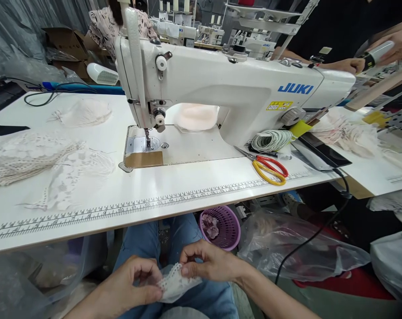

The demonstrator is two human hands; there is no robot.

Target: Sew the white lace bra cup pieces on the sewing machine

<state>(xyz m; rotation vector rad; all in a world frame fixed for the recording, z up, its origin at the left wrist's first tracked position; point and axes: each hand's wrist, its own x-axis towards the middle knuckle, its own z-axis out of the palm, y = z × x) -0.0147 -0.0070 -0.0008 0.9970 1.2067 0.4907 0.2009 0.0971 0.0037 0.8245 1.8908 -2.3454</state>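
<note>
Over my lap, both hands pinch a small piece of white lace fabric (176, 283) with a scalloped, eyelet edge. My left hand (136, 283) grips its left end between thumb and fingers. At the upper right edge, my right hand (209, 263) holds it between thumb and bent forefinger. Above my hands, on the table, stands a white sewing machine (201, 66), its presser foot (148, 141) over the needle plate. To the left lie a stack of lace pieces (25, 153) and a loose lace piece (75, 177) with thread tails.
Scissors (270, 170) with red and yellow handles lie by a coil of cord (272, 141). A printed ruler (148, 201) runs along the table's front edge. Below are a purple basket (232, 228) and plastic bags (300, 248). Another person's hand (349, 65) shows at upper right.
</note>
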